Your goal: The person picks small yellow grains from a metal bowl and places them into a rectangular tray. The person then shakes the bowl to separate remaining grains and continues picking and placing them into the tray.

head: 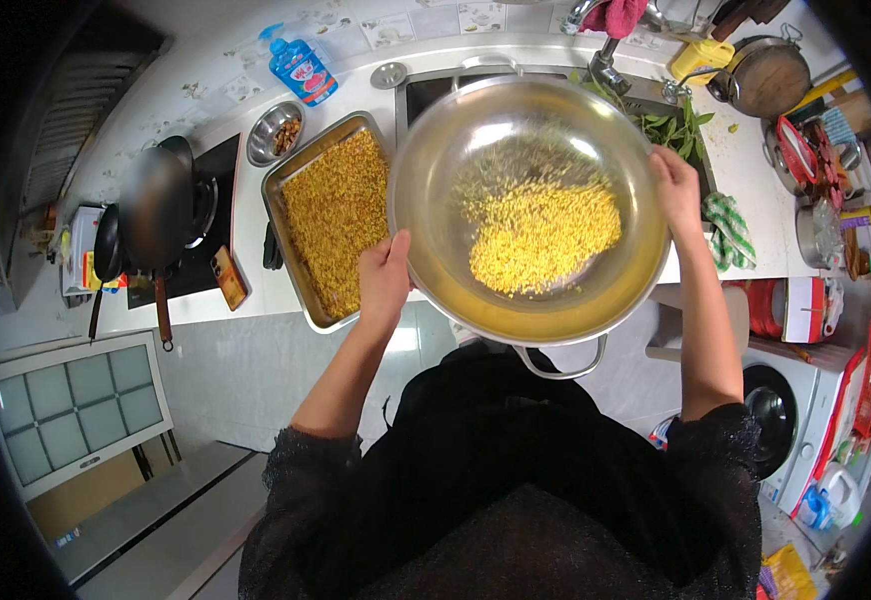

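With both hands I hold a wide stainless steel pan (634,247) in front of my body. My left hand (384,281) grips its left rim, thumb on top. My right hand (677,191) grips the right rim. Inside the pan, small yellow split beans or grains (548,240) gather in the middle, with dark, motion-blurred bits (525,161) beyond them. One loop handle (567,367) points toward me, another to the far side. Close by my left hand, a rectangular metal tray (279,232) holds a layer of golden-brown grains (338,225). The pan overlaps the tray's right edge in view.
A steel bowl (259,139) with brown pieces and a blue pump bottle (304,71) stand behind the tray. Left are a phone (228,279) and a wok (154,210) on the cooktop. The sink (424,105), faucet (609,71), green leaves (675,127) and checked cloth (728,231) lie around the pan.
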